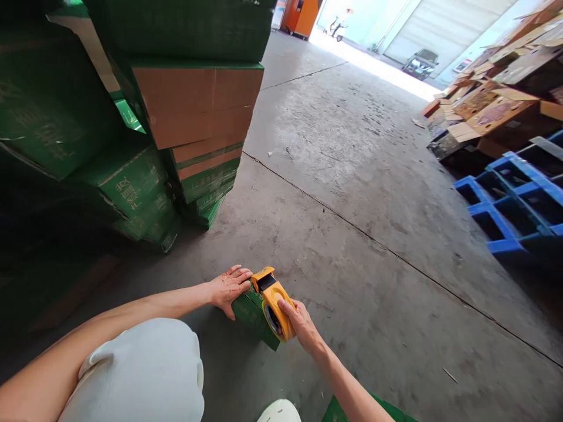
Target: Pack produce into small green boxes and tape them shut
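Note:
My right hand [299, 323] grips a yellow tape dispenser [278, 300], its fingers wrapped round the body. The dispenser rests against the right edge of a green cardboard box [251, 316] on the floor, with its head near the far end. My left hand [230, 288] lies on the far left part of that box, fingers stretched out and close to the dispenser's head. Part of the box is hidden behind the dispenser and my left hand. Whether tape is stuck to the box I cannot tell.
Stacked green cartons [197, 105] rise at the left. Blue pallets [514, 199] and a heap of brown boxes [497, 111] stand at the right. Below my right forearm lies green cardboard [336, 410]. A white shoe [278, 412] shows at the bottom.

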`<state>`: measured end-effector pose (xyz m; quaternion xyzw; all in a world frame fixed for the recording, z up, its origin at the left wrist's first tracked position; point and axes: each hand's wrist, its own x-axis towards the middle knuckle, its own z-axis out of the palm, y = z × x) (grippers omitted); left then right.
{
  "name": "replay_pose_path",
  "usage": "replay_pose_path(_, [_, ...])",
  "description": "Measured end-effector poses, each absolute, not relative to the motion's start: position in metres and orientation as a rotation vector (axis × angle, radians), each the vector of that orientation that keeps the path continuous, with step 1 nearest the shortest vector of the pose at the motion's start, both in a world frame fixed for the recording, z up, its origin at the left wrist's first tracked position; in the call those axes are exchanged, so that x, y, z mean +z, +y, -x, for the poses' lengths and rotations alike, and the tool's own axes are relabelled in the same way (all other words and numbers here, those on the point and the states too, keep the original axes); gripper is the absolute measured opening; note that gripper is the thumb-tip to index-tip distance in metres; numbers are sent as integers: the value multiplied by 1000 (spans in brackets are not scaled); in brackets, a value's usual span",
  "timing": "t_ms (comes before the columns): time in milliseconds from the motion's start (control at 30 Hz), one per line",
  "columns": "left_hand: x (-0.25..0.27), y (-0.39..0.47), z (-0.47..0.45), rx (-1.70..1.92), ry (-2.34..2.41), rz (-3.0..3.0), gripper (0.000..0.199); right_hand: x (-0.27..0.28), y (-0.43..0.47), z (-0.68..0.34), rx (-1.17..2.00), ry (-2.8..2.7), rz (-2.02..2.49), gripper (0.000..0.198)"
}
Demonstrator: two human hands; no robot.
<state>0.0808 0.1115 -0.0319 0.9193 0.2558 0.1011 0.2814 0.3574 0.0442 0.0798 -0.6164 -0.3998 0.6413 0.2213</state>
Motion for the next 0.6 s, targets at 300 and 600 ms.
replay_pose_path(300, [-30,108,-77,410,703,-2519,90,70,43,-366,1798,-1116,1670,71])
replay_pose_path(600, [-48,97,-67,501,649,-2675,75,60,43,-368,1814,-1120,1663,71])
